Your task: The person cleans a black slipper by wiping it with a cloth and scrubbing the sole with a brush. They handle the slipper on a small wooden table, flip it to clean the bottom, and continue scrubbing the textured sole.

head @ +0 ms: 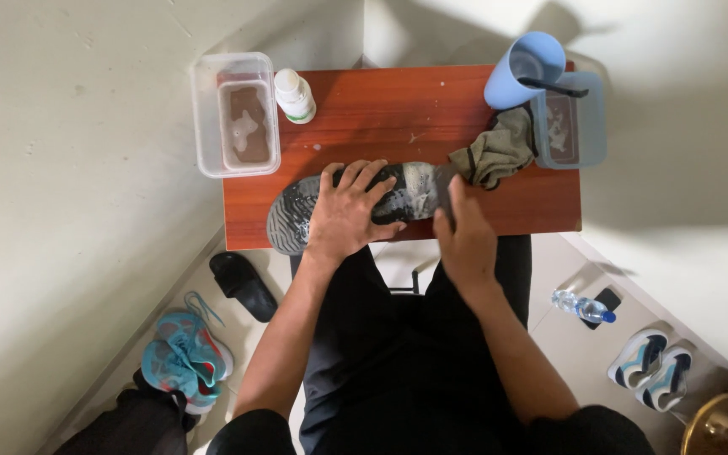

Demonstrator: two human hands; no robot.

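Note:
A dark shoe (406,190) lies sole-up across the front of a small red-brown table (381,109), its grey tread streaked with white suds. My left hand (349,211) presses down flat on the middle of the sole, fingers spread over it. My right hand (465,232) grips the shoe's right end near the heel. A crumpled olive-grey cloth (499,152) lies on the table just beyond my right hand, touching the shoe's end.
A clear tub of murky water (236,118) and a white bottle (295,95) stand at the table's back left. A blue cup (522,69) and a blue tub (573,122) with a brush stand at the back right. Shoes, a sandal (243,285) and a water bottle (583,308) lie on the floor.

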